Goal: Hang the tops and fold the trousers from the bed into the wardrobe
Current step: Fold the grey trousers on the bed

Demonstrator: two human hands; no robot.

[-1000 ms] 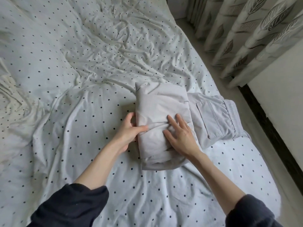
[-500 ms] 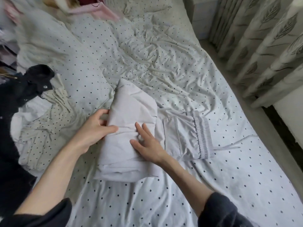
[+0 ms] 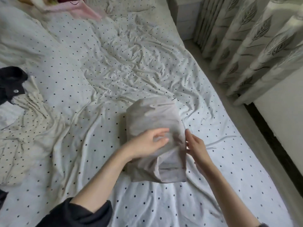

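1. We see the folded trousers, pale grey, lying as a compact bundle on the bed, a little right of frame centre. The bundle's near end shows stacked fold layers, slightly open.
2. Our left hand lies on top of the bundle, fingers straight and loosely spread, pressing the cloth flat. It pinches nothing that we can make out.
3. Our right hand stands at the bundle's right edge, fingers straight and together, touching the side of the fold. The picture is blurred here; whether the thumb tucks under the cloth we cannot tell.
4. A thin drawstring trails out on the sheet just right of the right hand.
5. Edges: the bed's right edge runs diagonally from top centre to lower right. Beyond it lies a narrow strip of floor, then the leaf-print curtains at upper right.
6. Open sheet surrounds the bundle above, below and to the right.
7. At middle left lie a dark garment and a crumpled cream dotted garment, well apart from the trousers.
8. A pink garment sits at the top left edge.
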